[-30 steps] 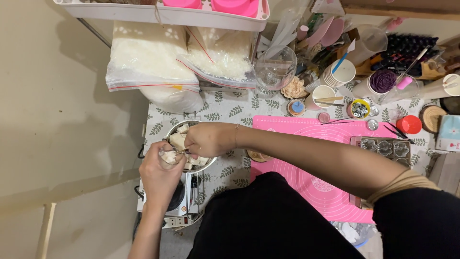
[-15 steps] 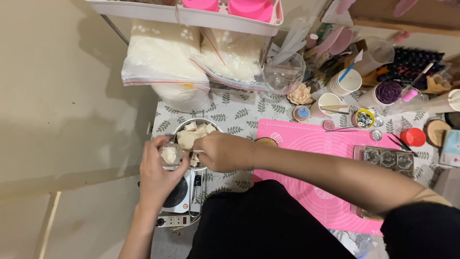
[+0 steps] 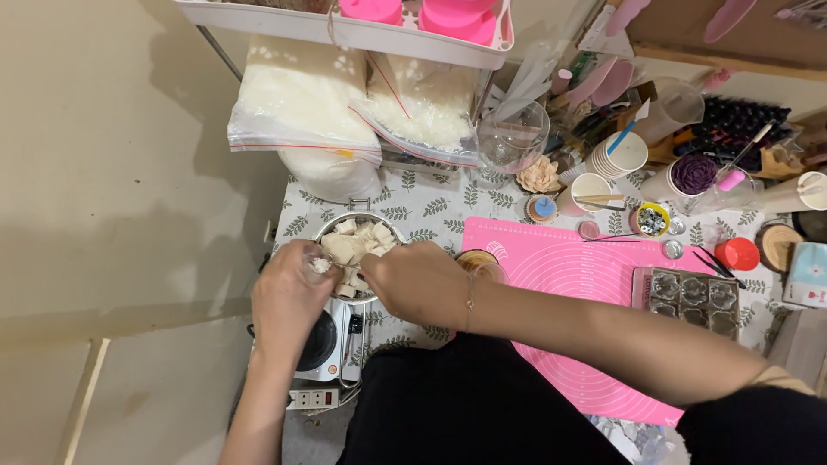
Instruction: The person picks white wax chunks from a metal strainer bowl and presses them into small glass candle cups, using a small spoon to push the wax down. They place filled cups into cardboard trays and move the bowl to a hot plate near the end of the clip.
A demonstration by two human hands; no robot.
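Both hands are at a metal pot (image 3: 357, 226) full of pale wax chunks (image 3: 353, 250), sitting over a small electric hotplate (image 3: 320, 344). Left hand (image 3: 289, 297) grips the pot's left rim, with a chunk pinched at the fingertips; right hand (image 3: 413, 280) is at the near right edge. Just right lies a pink silicone mat (image 3: 560, 293), with a grey flower mould (image 3: 693, 297) on its right edge. Bags of white wax flakes (image 3: 301, 103) sit at the far side.
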